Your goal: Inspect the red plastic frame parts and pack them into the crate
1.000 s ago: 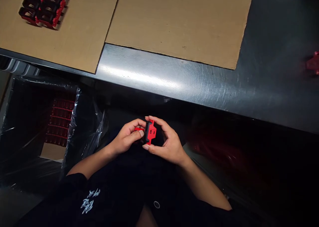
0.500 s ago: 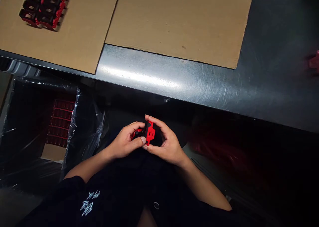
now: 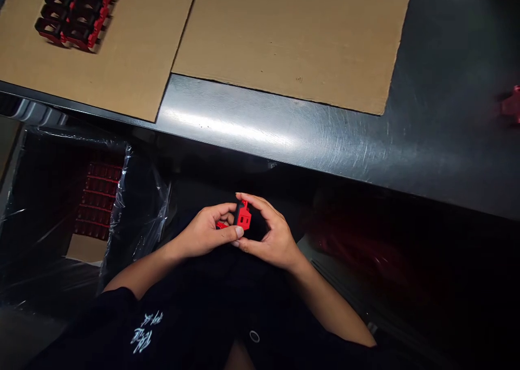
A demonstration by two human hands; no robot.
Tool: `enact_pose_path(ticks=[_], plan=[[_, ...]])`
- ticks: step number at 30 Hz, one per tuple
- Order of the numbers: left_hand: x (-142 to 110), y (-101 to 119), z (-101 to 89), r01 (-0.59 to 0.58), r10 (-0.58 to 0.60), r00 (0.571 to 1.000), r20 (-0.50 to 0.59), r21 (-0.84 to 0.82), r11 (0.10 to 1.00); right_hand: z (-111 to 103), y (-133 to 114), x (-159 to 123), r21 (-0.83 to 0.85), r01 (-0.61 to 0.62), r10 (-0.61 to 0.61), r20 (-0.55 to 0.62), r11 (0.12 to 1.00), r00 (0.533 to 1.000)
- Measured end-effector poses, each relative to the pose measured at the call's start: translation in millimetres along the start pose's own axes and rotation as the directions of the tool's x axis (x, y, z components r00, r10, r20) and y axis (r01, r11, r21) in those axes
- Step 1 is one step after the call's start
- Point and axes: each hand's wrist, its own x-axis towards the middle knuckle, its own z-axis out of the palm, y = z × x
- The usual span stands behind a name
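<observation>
A small red-and-black plastic piece (image 3: 244, 218) is held between the two bare hands, low in front of the dark shirt and short of the steel worktop (image 3: 341, 137). By the right hand (image 3: 278, 237) it is grasped at its ends, between fingertips and thumb, with a gap left under the palm. By the left hand (image 3: 203, 232) it is pinched at the near side, the thumb laid against its lower edge. A second bit of red plastic (image 3: 220, 225) shows under the curled left fingers; whether it is joined to the piece cannot be told.

The piece could be dropped if pressure were eased at one end, since it is borne by fingertips only; nothing but darkness and the lap is seen beneath. If it were twisted while being pressed, a thumb could be slid off the smooth red face, or skin nipped at an edge. Should the red bit be a loose part, it could be lost from the left fingers while force is applied to the piece. Its seating might also be misjudged, as the black side is largely covered by the fingers.
</observation>
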Motion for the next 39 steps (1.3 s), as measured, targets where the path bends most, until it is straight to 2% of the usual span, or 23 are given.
enact_pose_path(ticks=[5, 8, 13, 16, 20, 27, 32, 34, 36, 39], plan=[[-1, 0, 3.9, -0.022, 0.021, 0.998, -0.065, -0.007, 1.0, 0, 2, -1, -0.001, 0.0, 0.0, 0.014, 1.0, 1.0], [-2, 0, 4.9, -0.041, 0.045, 0.991, -0.125, 0.028, 0.999, -2, 2, -2, 0.069, -0.032, 0.03, 0.028, 0.997, 0.999], [-3, 1, 5.4, -0.105, 0.136, 0.978, -0.156, 0.191, 0.976, -9, -2, -3, 0.246, -0.116, 0.131, -0.045, 0.962, 0.99], [-4, -2, 5.3, -0.157, 0.214, 0.963, -0.166, 0.304, 0.94, -11, -8, -2, 0.261, -0.152, 0.178, -0.08, 0.953, 0.981], [-4, -8, 3.6, -0.224, 0.313, 0.929, -0.196, 0.374, 0.9, -12, -15, -2, 0.231, -0.121, 0.15, -0.112, 0.965, 0.982], [-4, -4, 1.5, -0.338, 0.466, 0.879, -0.104, 0.555, 0.76, -13, -25, -1, 0.286, -0.152, 0.163, -0.013, 0.946, 0.987], [-3, -1, -1.1, -0.368, 0.506, 0.861, -0.043, 0.635, 0.679, -10, -24, -3, 0.322, -0.214, 0.221, 0.013, 0.922, 0.975], [-2, -1, -3.1, -0.364, 0.502, 0.864, -0.042, 0.638, 0.679, -8, -24, -3, 0.312, -0.215, 0.227, -0.002, 0.925, 0.974], [-2, -1, -5.1, -0.345, 0.49, 0.867, -0.085, 0.608, 0.715, -6, -23, -3, 0.288, -0.172, 0.188, -0.029, 0.942, 0.982], [-3, -2, -7.1, -0.315, 0.417, 0.9, -0.128, 0.47, 0.825, -4, -22, -2, 0.174, -0.017, 0.035, -0.099, 0.985, 0.994]])
